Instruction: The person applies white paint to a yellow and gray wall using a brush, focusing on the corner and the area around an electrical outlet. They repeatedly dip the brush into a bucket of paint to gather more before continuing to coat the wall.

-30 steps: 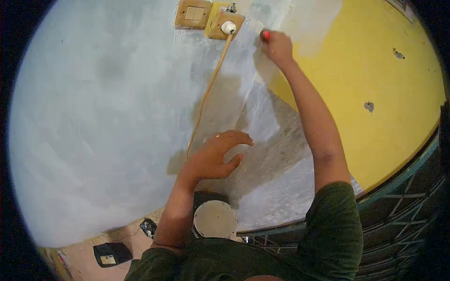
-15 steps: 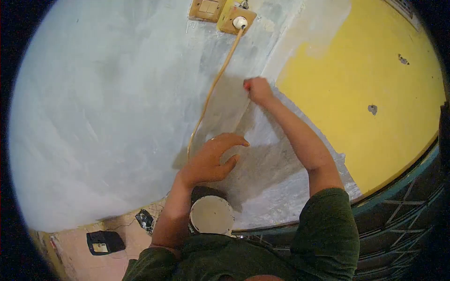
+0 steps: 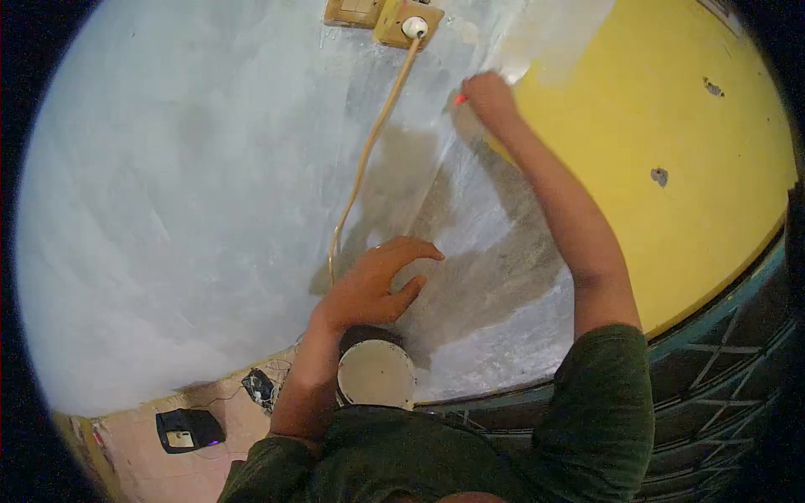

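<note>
Red tool [image 3: 460, 99]: at the upper wall [image 3: 210, 168], near where grey-blue meets yellow; only a red end shows (my hand hides the rest).
Right hand [image 3: 490, 99]: curled tight round the tool, slightly blurred; I can't make out single fingers.
Left hand [image 3: 377, 283]: thumb and fingers spread in a curve; whether they touch the wall, I can't tell.
Pale round container [image 3: 376, 373]: below my left hand, base hidden.
Switch plate [image 3: 354, 12]: cut off at the top.

Left hand [image 3: 369, 285] curves open, right hand [image 3: 493, 99] clenches.
</note>
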`<state>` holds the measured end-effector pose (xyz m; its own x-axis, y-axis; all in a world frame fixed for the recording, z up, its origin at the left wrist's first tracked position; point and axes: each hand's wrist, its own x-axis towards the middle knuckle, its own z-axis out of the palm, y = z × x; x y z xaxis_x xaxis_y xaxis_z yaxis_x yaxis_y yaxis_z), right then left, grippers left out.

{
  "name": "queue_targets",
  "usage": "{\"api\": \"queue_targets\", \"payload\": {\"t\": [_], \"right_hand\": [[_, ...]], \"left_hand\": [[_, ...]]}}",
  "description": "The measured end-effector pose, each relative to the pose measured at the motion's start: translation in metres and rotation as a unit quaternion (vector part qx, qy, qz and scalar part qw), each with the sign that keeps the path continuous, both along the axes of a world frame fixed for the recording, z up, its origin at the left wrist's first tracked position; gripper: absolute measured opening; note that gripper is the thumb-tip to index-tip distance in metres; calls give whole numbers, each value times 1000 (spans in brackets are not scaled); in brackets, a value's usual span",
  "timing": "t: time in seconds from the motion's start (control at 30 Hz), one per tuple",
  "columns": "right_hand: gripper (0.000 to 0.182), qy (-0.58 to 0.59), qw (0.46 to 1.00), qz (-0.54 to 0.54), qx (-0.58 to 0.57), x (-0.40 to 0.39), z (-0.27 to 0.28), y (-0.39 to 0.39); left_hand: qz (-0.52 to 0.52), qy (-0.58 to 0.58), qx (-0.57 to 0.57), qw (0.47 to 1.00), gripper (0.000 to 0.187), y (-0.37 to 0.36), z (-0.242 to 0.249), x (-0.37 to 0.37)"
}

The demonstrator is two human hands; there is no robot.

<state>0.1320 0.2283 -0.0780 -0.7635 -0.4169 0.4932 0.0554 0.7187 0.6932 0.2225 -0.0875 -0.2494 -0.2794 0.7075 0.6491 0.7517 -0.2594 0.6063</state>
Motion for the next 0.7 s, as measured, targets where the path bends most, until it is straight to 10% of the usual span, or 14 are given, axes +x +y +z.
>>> {"api": "queue_targets", "payload": {"t": [0.17,0.37,0.53,0.7], "right_hand": [[13,-174,976,-61,-114,-4,-112,-6],[35,-29,940,-168,-295,-1,-17,-9],[12,85,991,-45,-88,15,61,-40],[5,86,996,-21,17,11,28,-21]], "left_hand": [[-27,-2,-27,999,33,-10,-6,0],[-25,-23,-27,999,34,-21,-12,1],[-50,-34,-42,997,33,-4,-24,4],[-89,-31,-46,995,33,15,-28,11]]}}
